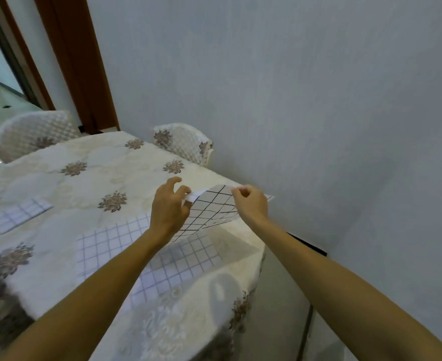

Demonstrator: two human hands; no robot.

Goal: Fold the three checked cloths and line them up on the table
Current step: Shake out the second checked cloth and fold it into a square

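At the tabletop's (pixel 89 152) right edge, the left hand (pixel 169 207) and right hand (pixel 251 204), fingers curled, each pinch a raised corner of a checked cloth (pixel 212 209). A fold seems to be in hand. Next, the corners need laying over squarely.

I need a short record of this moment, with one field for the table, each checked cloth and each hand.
table: covered with a flowered tablecloth; chairs at its far side
flat cloth: spread open on the table, near edge
small cloth: lies at the left, looks folded
held cloth: lifted, hangs over the flat cloth
left hand: pinches one top corner of the held cloth
right hand: pinches the other top corner
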